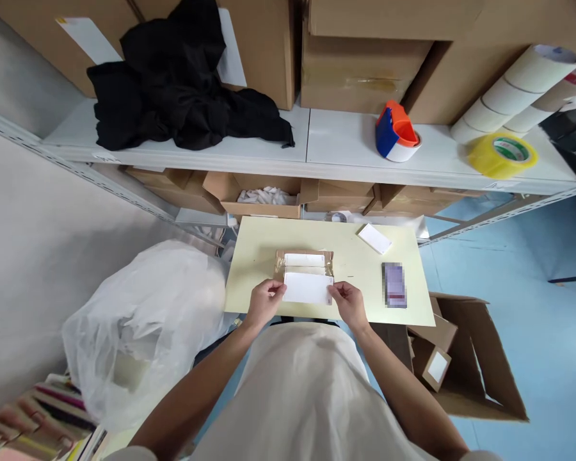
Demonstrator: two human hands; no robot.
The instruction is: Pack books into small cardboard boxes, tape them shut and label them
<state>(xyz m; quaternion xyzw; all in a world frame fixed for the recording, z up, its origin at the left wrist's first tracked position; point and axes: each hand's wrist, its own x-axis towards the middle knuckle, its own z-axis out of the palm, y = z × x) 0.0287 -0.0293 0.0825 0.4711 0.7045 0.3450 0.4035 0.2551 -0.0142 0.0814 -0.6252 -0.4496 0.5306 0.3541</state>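
Observation:
A white label (308, 288) is stretched between my two hands, over the near side of a small taped cardboard box (280, 259). My left hand (267, 299) pinches the label's left edge between thumb and fingers. At the opposite edge, my right hand (348, 301) pinches it the same way. Another white strip (304, 260) shows on the box's top, farther from me. I cannot tell whether the held label touches the box. Both lie over a pale yellow table (254, 243).
A white label stack (374, 239) and a blurred purple item (394, 285) lie on the table's right. Beyond are shelves with a tape dispenser (397, 133), yellow tape (503, 155) and black cloth (173, 83). A plastic bag (148, 314) stands left, an open carton (504, 365) right.

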